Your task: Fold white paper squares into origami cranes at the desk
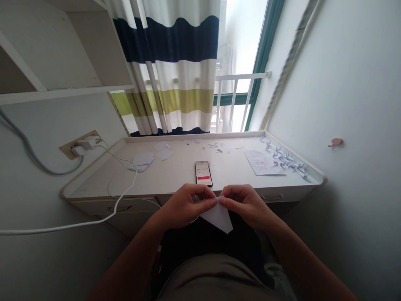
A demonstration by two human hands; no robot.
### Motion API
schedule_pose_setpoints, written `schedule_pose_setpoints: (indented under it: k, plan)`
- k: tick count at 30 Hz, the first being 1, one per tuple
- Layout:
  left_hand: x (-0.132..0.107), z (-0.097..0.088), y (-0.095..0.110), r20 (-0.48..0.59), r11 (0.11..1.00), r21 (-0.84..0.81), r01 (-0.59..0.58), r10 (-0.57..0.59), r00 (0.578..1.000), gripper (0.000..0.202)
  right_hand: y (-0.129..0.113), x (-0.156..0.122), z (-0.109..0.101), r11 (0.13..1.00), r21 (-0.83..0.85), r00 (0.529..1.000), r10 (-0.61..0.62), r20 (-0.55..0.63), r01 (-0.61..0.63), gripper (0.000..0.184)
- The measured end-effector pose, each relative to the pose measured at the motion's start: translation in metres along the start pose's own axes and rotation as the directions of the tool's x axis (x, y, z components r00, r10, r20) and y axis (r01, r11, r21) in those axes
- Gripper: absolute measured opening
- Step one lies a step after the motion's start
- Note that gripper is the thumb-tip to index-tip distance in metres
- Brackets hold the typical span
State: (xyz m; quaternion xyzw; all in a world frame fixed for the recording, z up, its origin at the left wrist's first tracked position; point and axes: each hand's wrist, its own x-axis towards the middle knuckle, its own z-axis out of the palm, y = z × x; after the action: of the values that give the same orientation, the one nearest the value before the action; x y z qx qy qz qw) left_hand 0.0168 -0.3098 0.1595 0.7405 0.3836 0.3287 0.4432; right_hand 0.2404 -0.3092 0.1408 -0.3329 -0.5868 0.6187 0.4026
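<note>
A folded sheet of white paper (218, 218) is pinched along its upper edge between both hands, in front of the desk's near edge. My left hand (191, 205) is closed on it with thumb and fingertips. Right beside it, my right hand (239, 202) grips the same edge, the two thumbs almost meeting. The paper's lower part hangs down to a blunt tip. Just beyond the hands a phone (203, 173) with a lit screen lies on the desk.
On the white desk (175, 177) lie a stack of paper squares (142, 161), small scraps (216, 145) and a written sheet (263, 164). Several folded paper pieces (288, 161) line the right side. A white cable (125, 190) runs from the wall socket (79, 144) across the left.
</note>
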Motion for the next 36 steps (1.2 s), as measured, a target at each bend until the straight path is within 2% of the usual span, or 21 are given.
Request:
schedule_pose_setpoints:
  k: [4,7,9,11,13,15,17,20,23,25,27,28,29,30,32,36]
  plan:
    - [0.0,-0.001,0.0,-0.011,1.0,-0.016,-0.007,0.007,1.0,0.022,-0.001,-0.001,0.002,0.998,-0.051,0.999,-0.032,-0.014,0.031,0.029]
    - [0.001,-0.002,-0.003,-0.058,0.997,-0.071,-0.004,0.0,0.998,0.022,0.001,-0.003,0.006,0.986,-0.118,0.986,-0.128,-0.104,0.115,0.029]
    - [0.002,-0.001,-0.007,-0.165,0.988,-0.153,-0.021,-0.005,0.986,0.023,0.002,-0.006,0.009,0.972,-0.182,0.973,-0.179,-0.144,0.152,0.031]
    - [0.003,0.002,-0.01,-0.294,0.967,-0.247,-0.056,-0.02,0.956,0.025,0.003,-0.011,0.011,0.961,-0.22,0.97,-0.199,-0.138,0.166,0.03]
    - [0.003,0.006,-0.013,-0.376,0.944,-0.314,-0.096,-0.031,0.926,0.028,0.003,-0.015,0.012,0.939,-0.273,0.955,-0.255,-0.149,0.208,0.027]
    - [0.003,0.012,-0.015,-0.421,0.927,-0.351,-0.13,-0.032,0.907,0.03,0.003,-0.018,0.012,0.872,-0.404,0.91,-0.373,-0.182,0.276,0.022]
    - [0.002,0.018,-0.016,-0.459,0.916,-0.372,-0.151,-0.041,0.887,0.033,0.001,-0.021,0.011,0.747,-0.57,0.839,-0.516,-0.173,0.341,0.02]
    - [-0.001,0.026,-0.018,-0.479,0.907,-0.393,-0.151,-0.062,0.876,0.038,-0.002,-0.023,0.009,0.567,-0.707,0.767,-0.639,-0.054,0.423,0.023]
    - [-0.002,0.028,-0.021,-0.431,0.904,-0.402,-0.146,-0.047,0.901,0.037,-0.005,-0.023,0.008,0.464,-0.737,0.731,-0.679,0.06,0.492,0.022]
    - [-0.003,0.025,-0.021,-0.458,0.937,-0.3,-0.182,0.026,0.889,0.031,-0.006,-0.022,0.007,0.43,-0.746,0.718,-0.69,0.092,0.509,0.019]
    - [-0.005,0.02,-0.018,-0.523,0.965,-0.032,-0.259,0.204,0.828,0.03,-0.008,-0.022,0.006,0.408,-0.762,0.721,-0.684,0.109,0.503,0.016]
    - [-0.006,0.017,-0.014,-0.524,0.943,0.155,-0.293,0.33,0.785,0.038,-0.009,-0.021,0.006,0.39,-0.773,0.722,-0.681,0.123,0.5,0.014]
    - [-0.007,0.014,-0.01,-0.454,0.889,0.323,-0.324,0.446,0.772,0.038,-0.011,-0.021,0.006,0.368,-0.785,0.722,-0.677,0.141,0.498,0.013]
    - [-0.008,0.013,-0.005,-0.334,0.816,0.457,-0.353,0.526,0.782,0.031,-0.012,-0.021,0.005,0.341,-0.799,0.723,-0.672,0.161,0.496,0.013]
    - [-0.009,0.011,0.006,-0.151,0.679,0.619,-0.394,0.596,0.789,0.018,-0.015,-0.022,0.005,0.286,-0.825,0.721,-0.664,0.196,0.487,0.012]
    - [-0.01,0.011,0.025,-0.048,0.555,0.724,-0.41,0.633,0.772,0.017,-0.022,-0.023,0.005,0.181,-0.859,0.715,-0.648,0.262,0.479,0.013]
